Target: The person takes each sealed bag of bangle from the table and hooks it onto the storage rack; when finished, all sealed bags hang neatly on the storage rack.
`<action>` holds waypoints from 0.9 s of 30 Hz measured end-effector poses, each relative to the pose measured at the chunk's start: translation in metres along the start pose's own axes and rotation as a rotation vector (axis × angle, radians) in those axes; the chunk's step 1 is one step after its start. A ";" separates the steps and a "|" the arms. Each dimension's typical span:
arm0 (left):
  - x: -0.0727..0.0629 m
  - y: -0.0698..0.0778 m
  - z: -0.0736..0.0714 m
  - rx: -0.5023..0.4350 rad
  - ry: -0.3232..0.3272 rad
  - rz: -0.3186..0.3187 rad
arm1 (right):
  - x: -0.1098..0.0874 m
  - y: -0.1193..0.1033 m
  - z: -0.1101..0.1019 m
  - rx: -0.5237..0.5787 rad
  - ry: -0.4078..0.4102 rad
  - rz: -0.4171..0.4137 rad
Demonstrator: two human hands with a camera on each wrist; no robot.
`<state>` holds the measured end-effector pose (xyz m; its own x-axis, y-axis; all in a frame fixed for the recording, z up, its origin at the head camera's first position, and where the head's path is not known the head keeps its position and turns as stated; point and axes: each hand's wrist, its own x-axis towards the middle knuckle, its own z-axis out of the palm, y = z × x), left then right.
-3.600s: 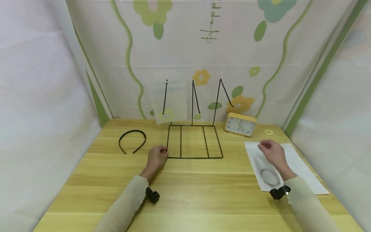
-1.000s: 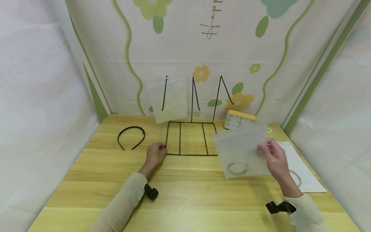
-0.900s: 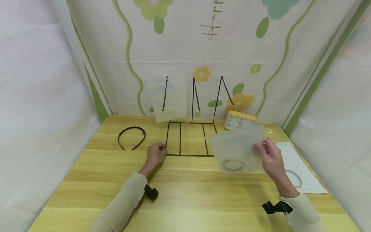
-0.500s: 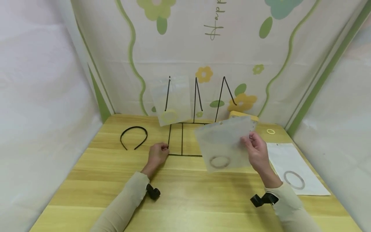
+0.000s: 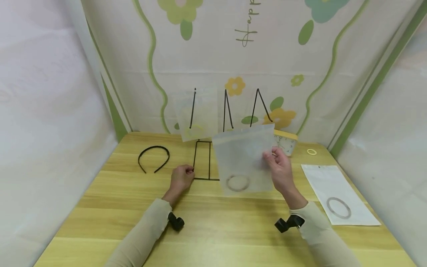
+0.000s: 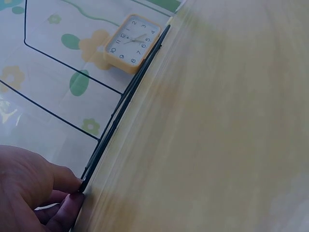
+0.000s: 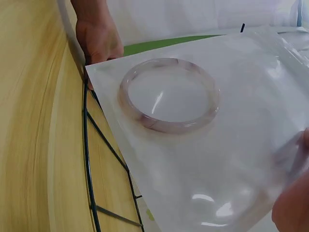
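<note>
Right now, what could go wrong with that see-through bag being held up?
The bag might slip: the right hand pinches just one side, with a bangle low inside. It could also bump the black rack, which might shift if the left hand, pinching its front corner, let go.

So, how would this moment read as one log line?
left hand: pinches black rack | right hand: holds bag, bracelet inside | another bag: lies on table

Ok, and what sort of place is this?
Likely a makeshift tabletop booth, though I can't tell what lies beyond it: a flower-printed backdrop rises behind the wooden table, and pale side sheets flank it left and right.
</note>
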<state>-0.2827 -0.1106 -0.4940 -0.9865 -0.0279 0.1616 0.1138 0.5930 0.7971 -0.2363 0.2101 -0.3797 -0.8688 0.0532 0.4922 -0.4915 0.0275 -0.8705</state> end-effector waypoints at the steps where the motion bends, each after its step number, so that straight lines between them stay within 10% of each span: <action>1: 0.000 0.000 0.000 0.000 -0.001 0.000 | 0.001 0.000 0.003 0.005 0.000 0.013; 27: -0.002 0.001 0.001 0.016 0.009 0.008 | 0.016 0.016 0.032 -0.010 0.036 0.165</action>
<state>-0.2806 -0.1094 -0.4940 -0.9845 -0.0305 0.1728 0.1193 0.6057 0.7867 -0.2602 0.1793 -0.3856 -0.9348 0.0935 0.3427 -0.3419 0.0255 -0.9394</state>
